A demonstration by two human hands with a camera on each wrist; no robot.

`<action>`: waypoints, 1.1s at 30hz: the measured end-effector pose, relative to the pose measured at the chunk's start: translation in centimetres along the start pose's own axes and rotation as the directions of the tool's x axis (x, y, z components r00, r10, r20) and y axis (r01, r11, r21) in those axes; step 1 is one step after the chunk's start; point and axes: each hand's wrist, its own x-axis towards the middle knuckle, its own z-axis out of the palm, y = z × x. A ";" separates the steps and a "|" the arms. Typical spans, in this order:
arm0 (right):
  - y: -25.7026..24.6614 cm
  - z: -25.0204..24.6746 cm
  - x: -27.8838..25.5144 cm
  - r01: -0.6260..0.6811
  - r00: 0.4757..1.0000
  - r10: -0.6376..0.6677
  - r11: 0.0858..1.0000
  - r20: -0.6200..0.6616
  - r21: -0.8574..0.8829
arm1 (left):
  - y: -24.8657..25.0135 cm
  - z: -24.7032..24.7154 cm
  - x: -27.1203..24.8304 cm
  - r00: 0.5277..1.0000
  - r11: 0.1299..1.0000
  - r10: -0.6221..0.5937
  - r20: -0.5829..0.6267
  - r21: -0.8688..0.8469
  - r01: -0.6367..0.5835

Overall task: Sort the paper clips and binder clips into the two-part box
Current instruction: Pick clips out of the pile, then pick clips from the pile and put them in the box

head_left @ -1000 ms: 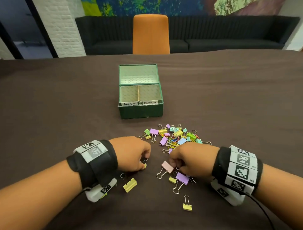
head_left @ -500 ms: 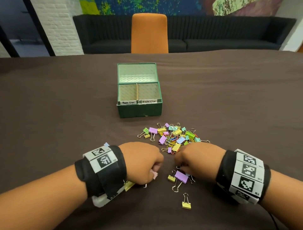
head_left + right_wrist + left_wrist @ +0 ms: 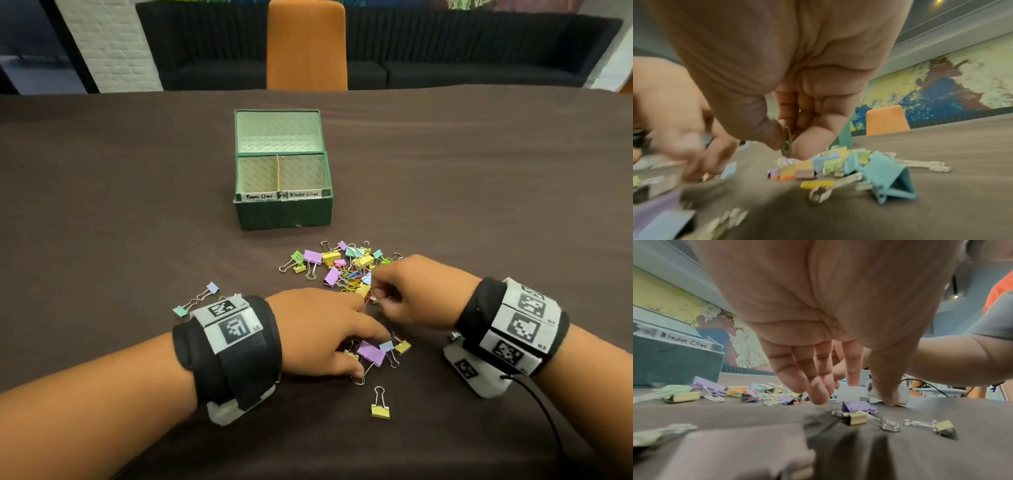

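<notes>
Dark brown cloth covers the tabletop (image 3: 102, 205), and on it, toward 12 o'clock from the hands, stands the green two-part box (image 3: 284, 214), lid tipped back, its near rim labelled "Paper Clips" on the left and "Binder Clips" on the right; both compartments look bare from the head view. Just nearer than the box lies the mixed pile of clips (image 3: 342, 267), pastel binder clips tangled with coloured wire paper clips. The right hand (image 3: 407, 291) sits at the pile's near edge at about 1 o'clock, thumb and forefinger pinching a paper clip (image 3: 786, 142) that hangs upright above the heap. The left hand (image 3: 322, 332) hovers low with fingers (image 3: 818, 386) spread and relaxed, holding nothing, just beside a purple binder clip (image 3: 371, 353) and small yellow ones. A lone yellow binder clip (image 3: 380, 409) lies toward 6 o'clock, and two small binder clips (image 3: 197, 301) rest apart at 9 o'clock, past the left wristband.
</notes>
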 end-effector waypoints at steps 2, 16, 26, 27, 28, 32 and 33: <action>0.9 -0.3 -0.7 -0.016 0.995 0.027 0.994 -0.097 0.109 | 0.0 0.0 0.3 1.000 1.000 0.000 0.029 0.007 -0.001; 3.4 0.0 -2.7 -0.158 0.984 0.173 0.956 -0.040 0.246 | -4.0 -2.9 2.3 0.960 0.961 -0.266 -0.085 0.051 0.270; 3.0 0.0 -2.5 -0.196 0.980 0.197 0.962 0.010 0.191 | -4.5 -3.3 3.1 0.927 0.928 -0.353 0.129 0.176 0.329; 3.1 0.0 -2.4 -0.191 0.981 0.192 0.964 0.011 0.186 | -4.4 -3.9 2.9 0.920 0.926 -0.359 0.156 0.178 0.332; 3.1 0.0 -2.2 -0.187 0.982 0.188 0.966 0.012 0.181 | -4.2 -4.5 2.8 0.916 0.924 -0.365 0.165 0.180 0.336; 3.3 -0.1 -2.0 -0.188 0.982 0.189 0.966 0.014 0.179 | -3.7 -6.2 3.3 0.927 0.925 -0.364 0.092 0.152 0.349; 3.4 0.0 -2.0 -0.187 0.982 0.188 0.965 0.014 0.184 | -3.6 -6.1 3.6 0.941 0.938 -0.336 0.040 0.109 0.330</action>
